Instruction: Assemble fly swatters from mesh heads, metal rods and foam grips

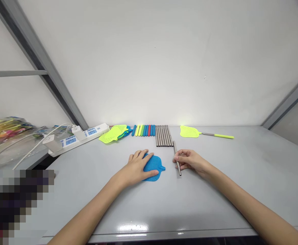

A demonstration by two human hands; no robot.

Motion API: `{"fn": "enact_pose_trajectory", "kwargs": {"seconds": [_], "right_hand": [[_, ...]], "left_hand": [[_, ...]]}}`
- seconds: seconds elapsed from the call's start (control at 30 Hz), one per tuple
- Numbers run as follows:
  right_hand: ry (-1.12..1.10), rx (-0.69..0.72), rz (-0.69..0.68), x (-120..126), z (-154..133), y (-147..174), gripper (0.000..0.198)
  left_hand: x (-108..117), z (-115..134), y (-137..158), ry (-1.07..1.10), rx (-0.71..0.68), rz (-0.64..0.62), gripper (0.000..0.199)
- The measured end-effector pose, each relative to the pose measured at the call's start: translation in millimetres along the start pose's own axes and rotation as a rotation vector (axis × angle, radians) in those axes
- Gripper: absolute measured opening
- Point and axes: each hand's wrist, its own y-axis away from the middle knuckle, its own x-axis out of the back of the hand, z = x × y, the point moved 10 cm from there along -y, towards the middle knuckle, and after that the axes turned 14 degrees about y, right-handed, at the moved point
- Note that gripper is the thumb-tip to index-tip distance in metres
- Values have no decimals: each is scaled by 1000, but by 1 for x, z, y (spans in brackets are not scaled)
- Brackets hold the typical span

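My left hand (140,169) lies with fingers spread on a blue perforated fly swatter head (155,167), flat on the table. The swatter head's short neck points right, toward my right hand. Between the fingertips of my right hand (189,161) is a thin metal tube (176,151), tilted slightly, its near end ribbed and pointing toward me. A small gap separates the tube from the neck. Behind it, a row of metal tubes (164,136) lies side by side.
Coloured handle grips (145,130) lie left of the tubes, beside a pile of yellow and blue swatter heads (114,133). An assembled yellow fly swatter (190,132) lies at the back right. A power strip (80,137) with plugged-in chargers and plastic-wrapped goods (6,132) occupies the left.
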Motion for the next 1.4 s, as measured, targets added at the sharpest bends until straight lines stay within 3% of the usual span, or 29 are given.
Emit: {"fn": "enact_pose_trajectory", "kwargs": {"seconds": [0.2,0.5,0.87,1.07,1.4], "right_hand": [[-73,-9,13,1,2,0,23],[-155,8,138,10,3,-1,34],[-330,131,287,20,-12,6,44],[-323,209,187,12,-25,9,29],[-248,239,172,9,-34,12,30]], "left_hand": [[1,0,-1,30,-2,44,62],[4,4,-1,43,-39,118,56],[15,11,-1,167,16,195,45],[15,12,0,231,40,201,43],[15,13,-1,239,32,195,42]]}}
